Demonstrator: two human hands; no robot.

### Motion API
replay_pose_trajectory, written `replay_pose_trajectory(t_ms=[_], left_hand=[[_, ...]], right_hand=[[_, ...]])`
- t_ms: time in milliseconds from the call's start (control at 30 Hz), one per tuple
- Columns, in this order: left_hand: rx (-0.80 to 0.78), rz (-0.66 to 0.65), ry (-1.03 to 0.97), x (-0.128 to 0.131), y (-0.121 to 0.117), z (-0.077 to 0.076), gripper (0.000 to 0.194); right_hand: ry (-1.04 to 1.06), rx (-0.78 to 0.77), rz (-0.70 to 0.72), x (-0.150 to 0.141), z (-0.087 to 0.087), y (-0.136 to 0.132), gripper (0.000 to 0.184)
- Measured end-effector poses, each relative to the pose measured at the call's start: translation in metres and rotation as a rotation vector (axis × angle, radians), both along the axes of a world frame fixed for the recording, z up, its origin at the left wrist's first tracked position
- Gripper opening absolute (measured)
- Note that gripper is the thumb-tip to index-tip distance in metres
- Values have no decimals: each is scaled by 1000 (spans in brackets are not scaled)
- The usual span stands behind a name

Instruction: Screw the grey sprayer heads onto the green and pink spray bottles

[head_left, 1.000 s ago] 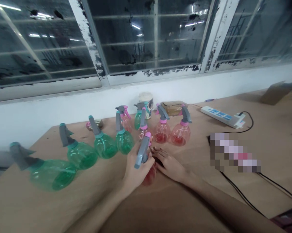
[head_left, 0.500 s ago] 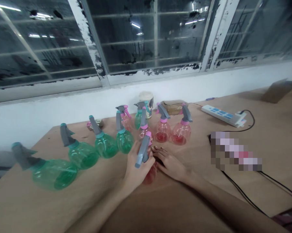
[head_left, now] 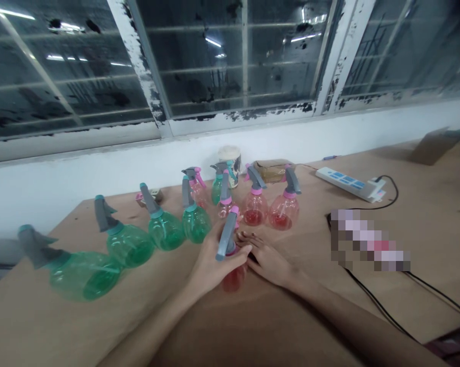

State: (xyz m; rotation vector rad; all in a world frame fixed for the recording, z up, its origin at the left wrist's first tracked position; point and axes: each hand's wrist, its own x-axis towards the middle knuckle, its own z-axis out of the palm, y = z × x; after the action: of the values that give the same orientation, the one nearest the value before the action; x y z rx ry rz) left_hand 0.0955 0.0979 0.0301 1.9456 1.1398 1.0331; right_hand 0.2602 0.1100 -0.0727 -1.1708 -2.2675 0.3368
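A spray bottle (head_left: pixel 233 279) with red liquid, a pink collar and a grey trigger head stands upright in front of me. My left hand (head_left: pixel 209 261) wraps round its neck from the left, with the thumb stretched across the near side just below the collar; its other fingers are mostly hidden behind the bottle. On the right side, my right hand (head_left: pixel 270 261) lies low on the table with the fingers extended towards the bottle. Whether its fingertips touch the bottle I cannot tell. Just behind stands another pink spray bottle (head_left: pixel 225 208).
Several green spray bottles (head_left: pixel 131 245) line the left side. Pink spray bottles (head_left: pixel 283 211) stand behind my hands, near a tub (head_left: pixel 230 153) and a brown packet (head_left: pixel 273 171). To the right are a power strip (head_left: pixel 344 182) and a pixelated thing (head_left: pixel 369 239) with black cables.
My left thumb has lifted and straightened towards the right, leaving more of the collar in sight. The spray head has tilted or turned slightly. My right hand stays put.
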Motion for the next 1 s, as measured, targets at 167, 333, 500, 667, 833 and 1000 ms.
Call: replay_pose_trajectory(t_ms=[167, 333, 500, 667, 833, 1000], left_hand=[[-24, -61, 16, -1, 0, 18, 53], [10, -87, -34, 4, 2, 15, 27], [64, -67, -60, 6, 2, -1, 17], [35, -117, -93, 6, 3, -6, 19], [56, -158, -99, 4, 2, -5, 21], [112, -156, -44, 5, 1, -6, 31]], right_hand=[[0, 4, 8, 0, -1, 1, 40], [10, 12, -5, 0, -1, 1, 41], [16, 4, 16, 0, -3, 2, 39], [19, -6, 10, 0, -1, 1, 41], [35, -7, 21, 1, 1, 1, 40], [23, 4, 14, 1, 0, 2, 38]])
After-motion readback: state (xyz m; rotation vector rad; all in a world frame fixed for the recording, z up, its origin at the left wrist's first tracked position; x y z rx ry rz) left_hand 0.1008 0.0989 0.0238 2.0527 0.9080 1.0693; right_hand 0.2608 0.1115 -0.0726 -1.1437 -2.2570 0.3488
